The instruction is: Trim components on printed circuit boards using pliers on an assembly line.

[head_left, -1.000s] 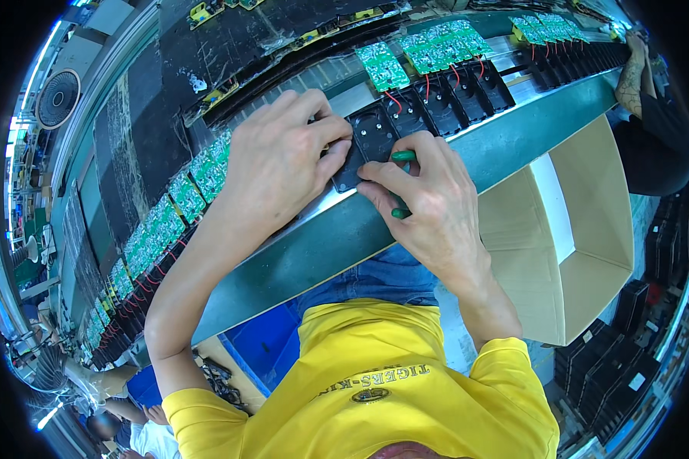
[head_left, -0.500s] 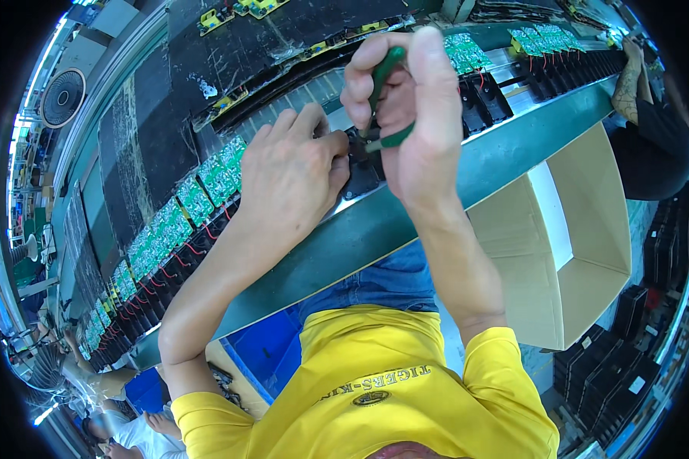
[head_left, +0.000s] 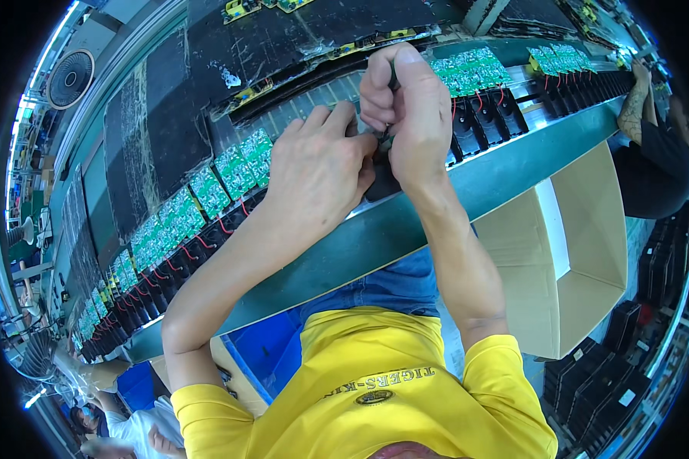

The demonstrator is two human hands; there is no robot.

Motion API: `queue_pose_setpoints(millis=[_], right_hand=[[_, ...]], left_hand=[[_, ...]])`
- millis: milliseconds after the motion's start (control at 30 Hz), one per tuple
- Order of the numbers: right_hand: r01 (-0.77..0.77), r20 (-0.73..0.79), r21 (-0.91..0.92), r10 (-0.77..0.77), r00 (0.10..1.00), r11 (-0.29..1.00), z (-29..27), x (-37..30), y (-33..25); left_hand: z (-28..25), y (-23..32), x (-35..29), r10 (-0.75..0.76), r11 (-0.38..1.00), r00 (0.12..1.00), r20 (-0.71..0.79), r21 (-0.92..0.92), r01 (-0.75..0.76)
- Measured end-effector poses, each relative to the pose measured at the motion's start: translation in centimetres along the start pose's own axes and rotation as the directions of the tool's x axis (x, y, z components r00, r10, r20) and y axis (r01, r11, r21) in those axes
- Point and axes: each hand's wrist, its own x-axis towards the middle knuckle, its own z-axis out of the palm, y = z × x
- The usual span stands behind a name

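My left hand (head_left: 318, 164) rests over a black plastic case (head_left: 383, 183), its thumb and fingertips pinched together. Whatever sits between those fingertips is hidden. Right beside it, my right hand (head_left: 417, 115) is wrapped round small green-handled pliers (head_left: 393, 76), mostly covered by the fingers and thumb. The tool's jaws point down to the left fingertips, over the case. To the left runs a row of green circuit boards (head_left: 237, 168) with red wires leading into black cases. More black cases (head_left: 497, 122) with green boards (head_left: 471, 70) stand to the right.
A green workbench edge (head_left: 306, 268) crosses in front of me. An open cardboard box (head_left: 517, 283) stands at the right, with a blue bin (head_left: 264, 348) below the bench. A co-worker's arm (head_left: 633, 103) reaches in at far right. Black mats (head_left: 260, 53) lie behind.
My right hand has squeezed shut round the pliers, whose handles were spread before. Both hands are closer together, and the view has shifted slightly along the row of cases.
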Motion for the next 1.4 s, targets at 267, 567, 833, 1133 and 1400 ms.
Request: queue_pose_setpoints(millis=[267,567,833,1133,1400], right_hand=[[-0.009,-0.040,0.032,0.010,0.999,0.999,0.1,-1.1,-1.5],[0.422,0.414,-0.857,-0.092,0.905,0.297,-3.8,-8.3,-6.6],[0.468,0.469,-0.881,0.005,0.883,-0.065,-5.0,-9.5,-5.0],[0.141,0.138,-0.990,-0.300,0.944,-0.011,-10.9,-6.6,-8.5],[0.114,0.067,-0.979,-0.262,0.963,0.170,-9.9,-7.0,-9.0]], left_hand=[[-0.3,0.1,0.1,-0.004,1.000,0.999,0.051,-0.014,0.005],[-5.7,-1.9,5.5,0.003,0.991,0.873,0.489,-0.122,0.064],[-0.5,-2.4,4.2,0.153,0.988,0.982,-0.106,-0.010,-0.155],[-2.0,-3.1,-3.4,0.114,0.993,0.993,0.007,-0.025,-0.114],[-2.5,-6.2,6.6,-0.087,0.996,0.968,-0.236,-0.019,0.085]])
